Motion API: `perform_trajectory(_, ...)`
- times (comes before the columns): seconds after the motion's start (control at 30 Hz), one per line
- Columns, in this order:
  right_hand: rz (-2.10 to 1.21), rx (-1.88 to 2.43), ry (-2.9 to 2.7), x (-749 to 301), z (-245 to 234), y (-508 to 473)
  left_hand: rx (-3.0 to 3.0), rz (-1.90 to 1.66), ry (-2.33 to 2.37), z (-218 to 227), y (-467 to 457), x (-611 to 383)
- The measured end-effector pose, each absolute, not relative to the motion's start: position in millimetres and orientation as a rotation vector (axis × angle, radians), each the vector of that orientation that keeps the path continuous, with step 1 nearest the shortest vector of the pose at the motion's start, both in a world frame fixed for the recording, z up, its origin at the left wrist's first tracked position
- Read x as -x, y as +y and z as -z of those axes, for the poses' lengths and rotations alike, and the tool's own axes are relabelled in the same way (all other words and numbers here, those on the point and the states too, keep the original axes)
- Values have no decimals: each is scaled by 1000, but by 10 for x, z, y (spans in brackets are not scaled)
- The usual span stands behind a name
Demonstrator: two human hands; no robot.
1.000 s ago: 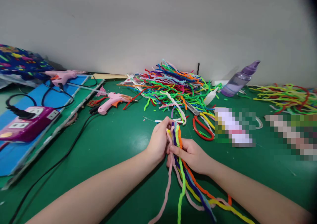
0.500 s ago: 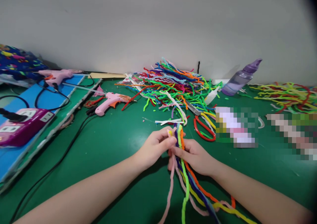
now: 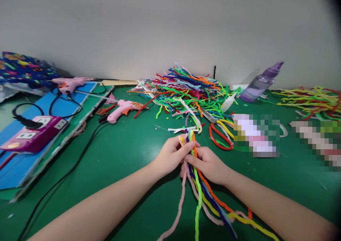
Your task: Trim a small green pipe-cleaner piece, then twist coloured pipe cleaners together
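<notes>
Close together at the lower middle, my two hands pinch one bundle of fuzzy pipe cleaners in pink, lime green, orange, yellow, dark blue and greyish blue. My left hand is closed, its thumb laid across the front of the strands near their upper ends. Just below and to the right, my right hand grips the same bundle between thumb and fingers. Short ends stick up above the fingers, and the long tails fan out downward over the green table. Part of the bundle is hidden behind the fingers.
Beyond my hands lies a heap of coloured pipe cleaners, with red-handled scissors in front. A pink glue gun and a purple power strip are on the left. A purple bottle stands at the back right.
My left thumb has slid to the right across the strands, now covering the green and orange ones. The view has shifted slightly left. Both hands keep hold of the bundle.
</notes>
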State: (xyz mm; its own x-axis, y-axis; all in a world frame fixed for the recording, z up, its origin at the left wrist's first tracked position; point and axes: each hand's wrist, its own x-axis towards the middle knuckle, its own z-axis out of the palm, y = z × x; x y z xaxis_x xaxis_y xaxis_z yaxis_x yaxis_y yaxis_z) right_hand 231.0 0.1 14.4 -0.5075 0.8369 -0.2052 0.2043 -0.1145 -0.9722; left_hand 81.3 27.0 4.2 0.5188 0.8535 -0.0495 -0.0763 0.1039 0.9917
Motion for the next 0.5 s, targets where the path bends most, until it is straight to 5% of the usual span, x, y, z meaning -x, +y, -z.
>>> perform_trajectory(0.5, -1536, 1129, -1667, -2393, -116, 76, -1333, -777, 720, -63, 517, -949)
